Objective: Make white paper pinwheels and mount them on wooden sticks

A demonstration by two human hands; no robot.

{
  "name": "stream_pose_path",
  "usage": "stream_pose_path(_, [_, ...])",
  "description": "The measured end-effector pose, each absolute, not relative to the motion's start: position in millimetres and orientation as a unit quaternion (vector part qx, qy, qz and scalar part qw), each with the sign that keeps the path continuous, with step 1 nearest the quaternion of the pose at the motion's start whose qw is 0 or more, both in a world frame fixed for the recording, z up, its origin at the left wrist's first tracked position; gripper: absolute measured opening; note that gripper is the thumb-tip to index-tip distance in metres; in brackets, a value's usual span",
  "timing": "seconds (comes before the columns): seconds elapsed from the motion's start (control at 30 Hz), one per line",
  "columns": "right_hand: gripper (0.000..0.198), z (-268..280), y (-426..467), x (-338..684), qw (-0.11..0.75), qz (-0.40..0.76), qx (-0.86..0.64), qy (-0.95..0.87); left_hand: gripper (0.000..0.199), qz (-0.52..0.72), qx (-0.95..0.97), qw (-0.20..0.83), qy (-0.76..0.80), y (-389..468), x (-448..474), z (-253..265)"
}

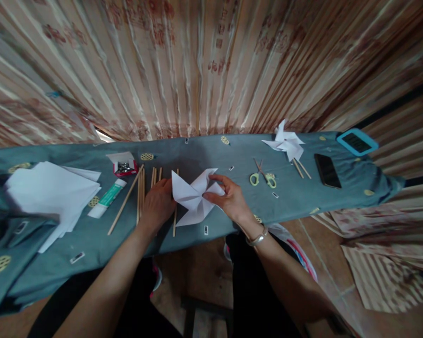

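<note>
A white paper pinwheel (193, 201) is in front of me, its blades folded in to the middle. My right hand (231, 197) pinches its right side between thumb and fingers. My left hand (158, 202) is curled beside the left blade, above several wooden sticks (140, 195); its fingertips are partly hidden, so whatever they grip cannot be made out. One single stick (175, 225) runs partly beneath the pinwheel. To the left lie another slanted stick (123, 206), a glue stick (107, 198) and an open red box (125, 167) of small metal pieces.
A stack of white paper (52, 192) lies at the left on the grey-green tablecloth (232, 150). To the right are green-handled scissors (262, 176), a second pinwheel (285, 142) with two sticks (302, 169), a phone (327, 170) and a blue-framed device (357, 142). A curtain (211, 70) hangs behind.
</note>
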State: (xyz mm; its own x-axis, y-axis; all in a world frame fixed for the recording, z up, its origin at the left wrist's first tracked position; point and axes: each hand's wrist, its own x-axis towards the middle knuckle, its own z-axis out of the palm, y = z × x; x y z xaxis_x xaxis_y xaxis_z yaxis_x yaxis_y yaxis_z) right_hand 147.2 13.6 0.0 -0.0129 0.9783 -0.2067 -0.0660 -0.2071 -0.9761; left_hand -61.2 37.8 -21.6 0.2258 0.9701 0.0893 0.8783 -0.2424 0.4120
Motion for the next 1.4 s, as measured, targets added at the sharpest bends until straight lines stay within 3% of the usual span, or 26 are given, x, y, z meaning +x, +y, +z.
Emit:
stream_pose_path(0.53, [0.055,23.8,-7.6,146.2,0.472,0.510,-0.530,-0.486,0.021,0.413,0.575,0.462,0.534,16.2,-49.4,-11.1])
stream_pose_path(0.9, [0.056,32.3,-10.0,151.9,0.502,0.428,-0.558,-0.503,0.016,0.458,0.524,0.507,0.509,7.6,-44.9,-2.2])
stream_pose_path(1.07, [0.050,43.5,-26.3,150.2,0.487,0.306,-0.562,-0.594,0.017,0.491,0.518,0.514,0.476,0.8,-43.5,-0.5])
stream_pose_path(1.27, [0.061,61.7,-43.0,153.3,0.441,0.042,-0.494,-0.749,0.018,0.466,0.561,0.467,0.500,-8.3,-44.1,18.9])
stream_pose_path(1.4, [0.052,78.8,-45.4,158.9,0.409,-0.013,-0.444,-0.797,0.017,0.469,0.556,0.472,0.498,-13.3,-40.5,27.4])
